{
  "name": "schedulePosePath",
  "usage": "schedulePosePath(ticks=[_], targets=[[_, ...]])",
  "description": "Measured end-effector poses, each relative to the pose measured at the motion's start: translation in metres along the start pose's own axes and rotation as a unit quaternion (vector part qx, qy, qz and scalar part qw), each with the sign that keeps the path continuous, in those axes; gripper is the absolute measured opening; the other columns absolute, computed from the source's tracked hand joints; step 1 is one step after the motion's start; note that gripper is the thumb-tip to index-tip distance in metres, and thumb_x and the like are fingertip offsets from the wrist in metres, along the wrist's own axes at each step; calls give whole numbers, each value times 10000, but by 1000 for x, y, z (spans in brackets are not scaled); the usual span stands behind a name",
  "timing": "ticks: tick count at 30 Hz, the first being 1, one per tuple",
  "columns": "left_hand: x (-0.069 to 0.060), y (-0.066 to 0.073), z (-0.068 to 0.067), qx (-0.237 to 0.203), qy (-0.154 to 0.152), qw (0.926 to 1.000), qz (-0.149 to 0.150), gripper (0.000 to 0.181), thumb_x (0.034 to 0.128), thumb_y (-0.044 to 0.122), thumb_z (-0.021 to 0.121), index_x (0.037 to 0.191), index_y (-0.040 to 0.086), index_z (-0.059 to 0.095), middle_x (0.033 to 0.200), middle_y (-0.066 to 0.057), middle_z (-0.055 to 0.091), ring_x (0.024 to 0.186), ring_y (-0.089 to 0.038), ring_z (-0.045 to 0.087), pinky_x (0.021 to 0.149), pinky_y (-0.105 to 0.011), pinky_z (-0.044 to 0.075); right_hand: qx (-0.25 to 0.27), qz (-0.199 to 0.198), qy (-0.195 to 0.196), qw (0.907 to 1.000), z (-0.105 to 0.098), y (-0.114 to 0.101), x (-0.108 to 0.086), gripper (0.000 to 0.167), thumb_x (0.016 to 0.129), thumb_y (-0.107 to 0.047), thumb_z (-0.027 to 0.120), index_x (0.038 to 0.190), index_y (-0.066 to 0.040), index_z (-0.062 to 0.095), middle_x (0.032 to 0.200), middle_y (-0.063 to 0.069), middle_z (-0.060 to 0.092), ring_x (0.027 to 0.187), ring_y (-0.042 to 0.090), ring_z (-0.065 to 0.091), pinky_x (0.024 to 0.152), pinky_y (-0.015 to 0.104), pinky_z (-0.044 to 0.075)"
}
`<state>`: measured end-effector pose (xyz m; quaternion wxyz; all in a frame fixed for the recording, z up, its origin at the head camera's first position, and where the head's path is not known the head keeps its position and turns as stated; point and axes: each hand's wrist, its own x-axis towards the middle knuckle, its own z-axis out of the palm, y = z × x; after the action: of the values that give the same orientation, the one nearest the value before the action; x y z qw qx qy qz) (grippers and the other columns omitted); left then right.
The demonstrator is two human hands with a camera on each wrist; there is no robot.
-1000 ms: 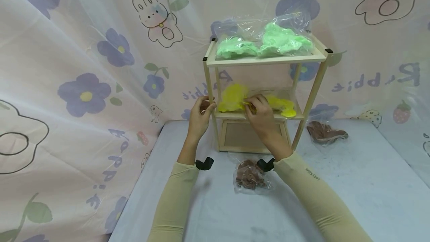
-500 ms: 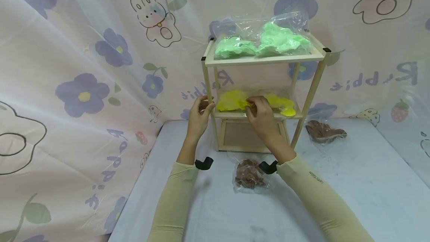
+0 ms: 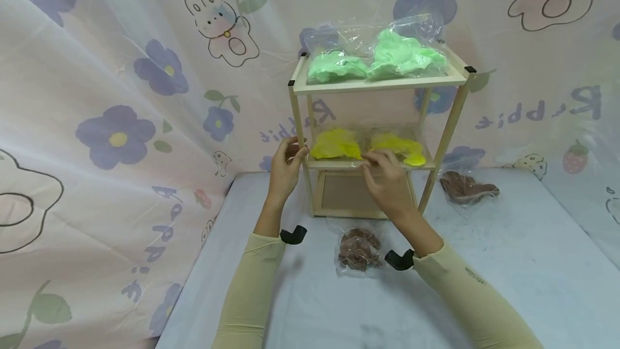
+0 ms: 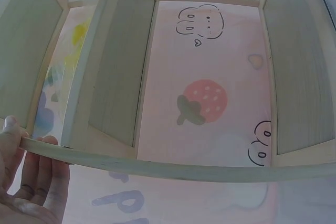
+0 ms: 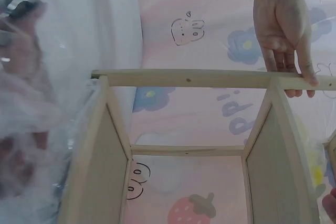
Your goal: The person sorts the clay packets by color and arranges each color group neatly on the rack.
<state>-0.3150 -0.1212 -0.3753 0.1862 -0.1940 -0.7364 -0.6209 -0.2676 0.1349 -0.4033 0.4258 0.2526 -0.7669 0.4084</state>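
Rack: wooden, three-tier (image 3: 380,88), upright on the white-covered table (image 3: 484,284).
Yellow bag: clear plastic with yellow clay-like lumps (image 3: 336,143), lying along the middle shelf (image 3: 334,165).
Left hand (image 3: 284,168): gripping the left front post (image 3: 296,112), thumb and fingers on opposite sides.
Right hand (image 3: 389,185): fingers loosely bent, nothing visible between them, at the yellow bag's front edge; contact unclear.
Change: left yellow lump flatter than a second ago; right hand lower, drawn toward the person.
Reading: bag seemingly settled, right hand apparently letting go.
Green bag (image 3: 407,55): top shelf.
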Motion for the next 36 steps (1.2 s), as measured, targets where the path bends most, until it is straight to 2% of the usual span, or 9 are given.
schedulePosePath(ticks=[5, 11, 15, 19, 22, 28, 36], targets=[[0, 0, 0, -66, 0, 10000, -12, 380, 1062, 141, 685, 1400, -14, 608, 1208, -206, 686, 1144, -293, 660, 1058, -431, 572, -59, -68, -221, 9997, -12, -4, -16, 285, 911, 87, 797, 1182, 24, 739, 1104, 170, 687, 898, 287, 663, 808, 337, 550], [1, -1, 1, -136, -36, 9999, -26, 354, 1069, 89, 672, 1404, -2, 606, 1237, -258, 665, 1157, -294, 653, 1067, -438, 565, 161, 235, -729, 9969, -24, -8, -38, 280, 917, 99, 782, 1178, 14, 729, 1081, 117, 691, 896, 229, 623, 807, 298, 525], [0, 0, 0, -130, -33, 9999, -25, 337, 1070, 111, 678, 1389, 19, 622, 1199, -203, 676, 1154, -288, 655, 1069, -442, 564, 206, 406, -1052, 9934, -31, -11, -52, 265, 916, 82, 799, 1164, 15, 732, 1070, 94, 700, 879, 200, 623, 767, 265, 542], [0, -1, 0, -129, -36, 9999, -38, 339, 1072, 134, 680, 1390, 30, 627, 1193, -177, 681, 1159, -286, 654, 1072, -444, 563, 182, 641, -1451, 9872, -38, -14, -67, 249, 921, 44, 820, 1148, -19, 739, 1063, 67, 705, 869, 174, 630, 728, 321, 582], [0, -2, -1, -148, -52, 9999, -45, 342, 1072, 129, 680, 1395, 29, 625, 1203, -188, 680, 1164, -293, 652, 1076, -447, 561, 148, 952, -1844, 9781, -43, -15, -77, 248, 924, -3, 840, 1144, -68, 747, 1044, 39, 703, 857, 163, 626, 715, 334, 593], [0, -1, -1, -95, -28, 9999, -90, 338, 1071, 117, 678, 1393, 30, 623, 1206, -185, 679, 1168, -293, 652, 1087, -438, 558, 113, 1438, -2731, 9511, -51, -15, -97, 240, 927, -52, 854, 1138, -102, 754, 1015, -4, 688, 829, 139, 598, 695, 328, 585], [0, -1, 0, -125, -5, 9999, -57, 336, 1069, 113, 680, 1390, 28, 627, 1215, -212, 679, 1163, -297, 656, 1084, -442, 561, 198, 1724, -3360, 9257, -59, -12, -116, 216, 944, -136, 855, 1129, -99, 750, 978, -41, 662, 812, 86, 567, 665, 269, 543]])
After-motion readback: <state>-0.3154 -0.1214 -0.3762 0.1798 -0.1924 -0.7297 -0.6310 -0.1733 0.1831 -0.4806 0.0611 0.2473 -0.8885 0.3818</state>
